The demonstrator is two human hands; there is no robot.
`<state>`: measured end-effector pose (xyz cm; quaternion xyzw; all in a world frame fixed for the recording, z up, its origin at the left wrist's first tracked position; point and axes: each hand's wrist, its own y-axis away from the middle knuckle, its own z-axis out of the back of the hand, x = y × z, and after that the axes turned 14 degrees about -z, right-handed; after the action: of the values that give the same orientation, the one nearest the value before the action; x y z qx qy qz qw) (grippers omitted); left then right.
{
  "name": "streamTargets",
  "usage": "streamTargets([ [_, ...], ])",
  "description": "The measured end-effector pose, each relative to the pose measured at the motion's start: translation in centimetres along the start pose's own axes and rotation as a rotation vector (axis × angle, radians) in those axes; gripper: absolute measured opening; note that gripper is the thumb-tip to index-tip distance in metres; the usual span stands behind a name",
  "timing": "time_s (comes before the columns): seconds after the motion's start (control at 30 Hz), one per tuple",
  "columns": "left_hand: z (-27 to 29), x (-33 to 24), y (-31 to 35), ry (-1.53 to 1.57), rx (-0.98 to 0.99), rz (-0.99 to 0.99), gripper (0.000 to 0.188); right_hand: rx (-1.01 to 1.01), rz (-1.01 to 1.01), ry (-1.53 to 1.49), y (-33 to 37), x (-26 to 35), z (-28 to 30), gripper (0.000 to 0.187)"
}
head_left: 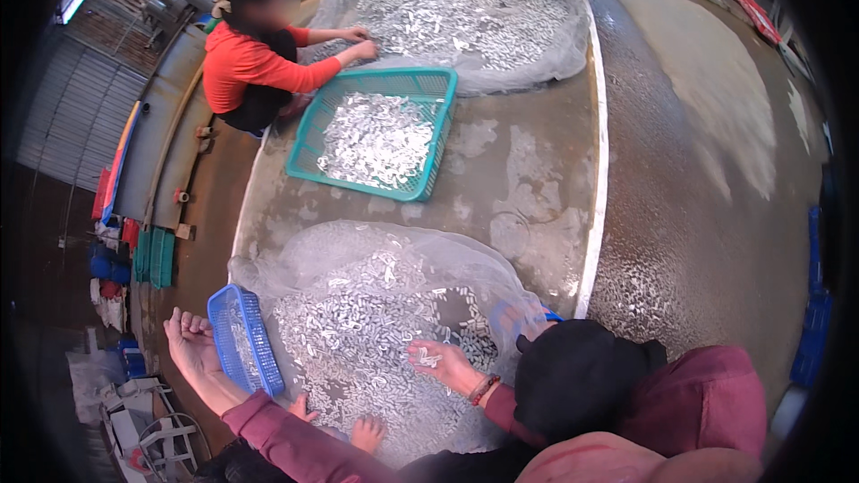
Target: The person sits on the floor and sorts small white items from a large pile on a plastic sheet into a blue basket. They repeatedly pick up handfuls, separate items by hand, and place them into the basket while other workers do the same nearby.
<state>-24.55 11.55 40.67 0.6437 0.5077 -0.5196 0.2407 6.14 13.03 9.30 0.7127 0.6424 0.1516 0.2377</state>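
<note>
My left hand (193,342), in a maroon sleeve, is closed with its fingers curled, just left of a blue plastic basket (243,340); nothing shows in it. That basket stands tilted and holds some small silvery pieces. A heap of small white and grey elongated pieces (358,340), some loop-shaped, lies on translucent netting (349,241) before me. Over the heap, my right hand (452,368), wearing a red bead bracelet, is palm up with several pale pieces on its curled fingers. Their exact kind I cannot make out.
A green basket (437,150) of white pieces stands ahead. Beside it squats a person in red (259,67), hands at a far heap (456,13). More people's arms show beyond. A black cap (573,380) is close on my right. Bare toes (367,435) rest at the near heap.
</note>
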Motion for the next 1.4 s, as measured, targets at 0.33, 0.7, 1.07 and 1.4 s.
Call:
streamTargets([
  [0.33,2.3,-1.9,-1.1,0.107,0.107,0.053,0.021,0.153,-0.007,-0.091,0.3,0.3,-0.1,0.042],
  [0.7,5.9,-3.3,-2.2,0.198,0.165,-0.052,0.016,0.305,-0.156,-0.219,1.1,1.1,-1.0,0.05],
  [1.07,4.6,-2.3,-1.6,0.256,0.077,-0.077,0.017,0.121,-0.199,-0.044,0.1,0.7,1.0,0.027],
  [1.4,5.6,-3.4,-1.9,0.268,0.02,-0.113,0.018,0.007,-0.215,-0.102,0.3,-0.1,1.2,0.017],
])
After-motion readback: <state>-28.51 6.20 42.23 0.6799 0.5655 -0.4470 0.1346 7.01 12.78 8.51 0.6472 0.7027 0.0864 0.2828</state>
